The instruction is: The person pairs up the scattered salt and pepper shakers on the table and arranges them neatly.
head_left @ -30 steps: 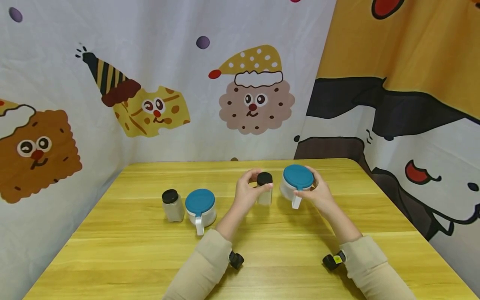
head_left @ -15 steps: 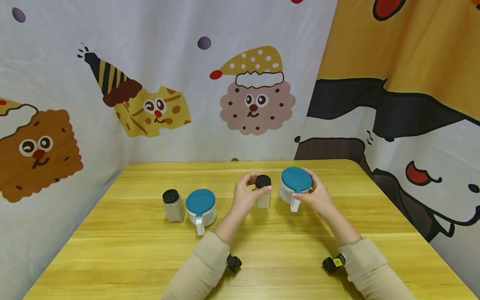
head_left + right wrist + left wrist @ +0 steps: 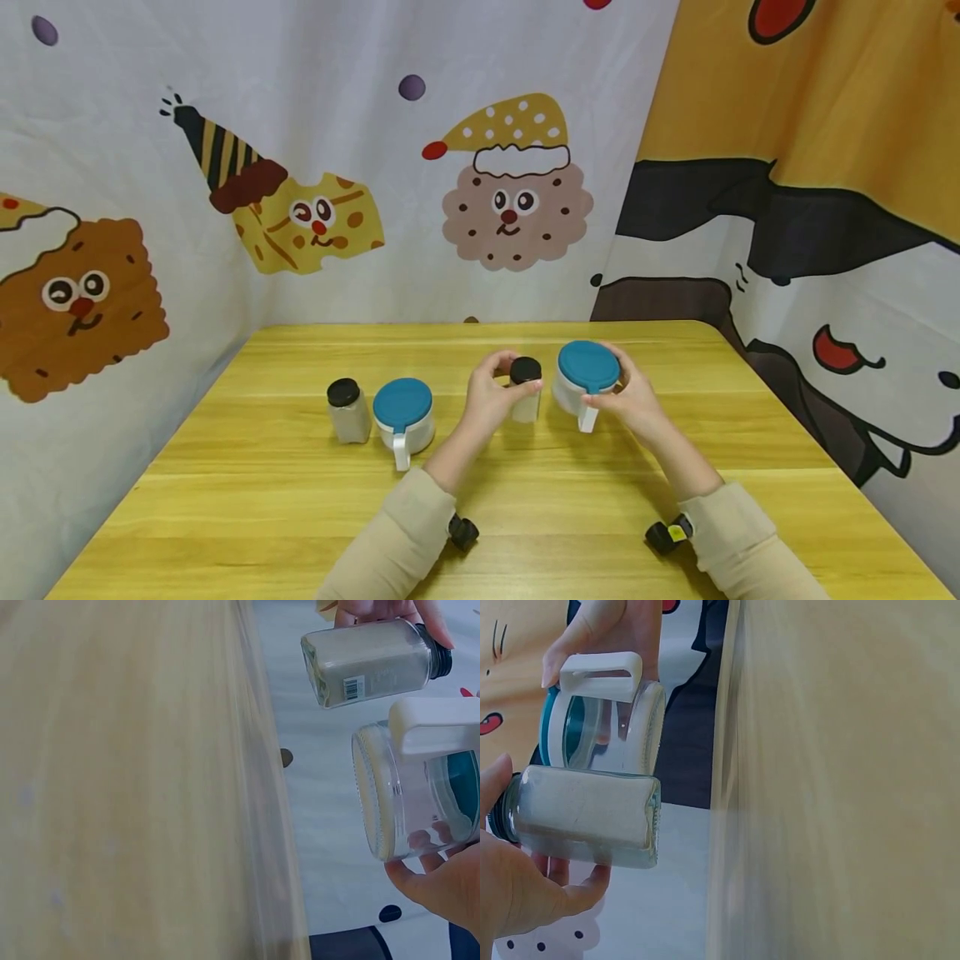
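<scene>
My left hand (image 3: 486, 398) grips a square clear jar (image 3: 527, 408) with a black screw lid, thumb and fingers round it near the lid. Pale contents show through its glass side (image 3: 585, 814) in the left wrist view. To its right, my right hand (image 3: 636, 393) holds a round glass seasoning pot (image 3: 588, 364) with a blue lid and white handle. Fingers show through its clear wall (image 3: 412, 791) in the right wrist view. Both wrist views show the two containers raised off the tabletop, side by side, a small gap between them in the head view.
On the left of the wooden table (image 3: 300, 517) stand a similar black-lidded jar (image 3: 349, 421) and another blue-lidded pot (image 3: 403, 404), close together, the pot's handle facing me. A cartoon-printed curtain (image 3: 330, 300) hangs behind the table's far edge.
Both hands have come slightly nearer to me with the jar and the pot, which sit lower in the head view. The right hand's pot has also shifted a little left. Both grips stay the same.
</scene>
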{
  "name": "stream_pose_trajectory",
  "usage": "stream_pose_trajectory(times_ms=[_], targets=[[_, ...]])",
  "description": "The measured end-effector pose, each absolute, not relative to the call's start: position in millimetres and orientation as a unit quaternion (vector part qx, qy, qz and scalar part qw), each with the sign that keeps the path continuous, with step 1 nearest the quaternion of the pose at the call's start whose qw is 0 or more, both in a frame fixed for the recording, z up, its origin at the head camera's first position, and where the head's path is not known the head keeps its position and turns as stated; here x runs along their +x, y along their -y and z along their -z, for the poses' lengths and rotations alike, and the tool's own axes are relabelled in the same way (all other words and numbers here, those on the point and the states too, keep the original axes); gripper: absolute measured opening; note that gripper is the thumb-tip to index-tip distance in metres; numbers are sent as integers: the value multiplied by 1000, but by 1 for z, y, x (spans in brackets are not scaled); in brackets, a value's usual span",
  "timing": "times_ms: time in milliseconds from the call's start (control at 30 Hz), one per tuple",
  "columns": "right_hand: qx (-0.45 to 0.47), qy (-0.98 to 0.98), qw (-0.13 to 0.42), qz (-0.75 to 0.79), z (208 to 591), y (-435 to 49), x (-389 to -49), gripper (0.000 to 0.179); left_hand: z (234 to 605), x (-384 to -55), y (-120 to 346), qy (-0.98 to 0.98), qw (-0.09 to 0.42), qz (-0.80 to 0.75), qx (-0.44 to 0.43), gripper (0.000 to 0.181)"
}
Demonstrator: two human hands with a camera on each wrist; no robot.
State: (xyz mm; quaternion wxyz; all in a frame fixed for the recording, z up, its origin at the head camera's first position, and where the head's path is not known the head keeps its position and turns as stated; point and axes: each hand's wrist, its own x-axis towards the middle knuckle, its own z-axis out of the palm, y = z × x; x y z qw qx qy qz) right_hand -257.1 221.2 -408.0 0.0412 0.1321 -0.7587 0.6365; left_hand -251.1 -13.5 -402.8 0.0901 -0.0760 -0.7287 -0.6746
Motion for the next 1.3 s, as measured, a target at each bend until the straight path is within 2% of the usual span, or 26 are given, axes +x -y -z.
stream_pose_trajectory(times_ms=[633, 1000, 1300], targets=[[144, 759, 12, -635, 413, -222, -248, 94, 409, -245, 16, 733, 74, 671, -82, 38], [169, 753, 13, -636, 415, -221, -246, 88, 403, -240, 18, 732, 72, 672, -89, 38], [168, 761, 7, -627, 417, -222, -244, 88, 412, -244, 18, 734, 70, 670, -83, 38]])
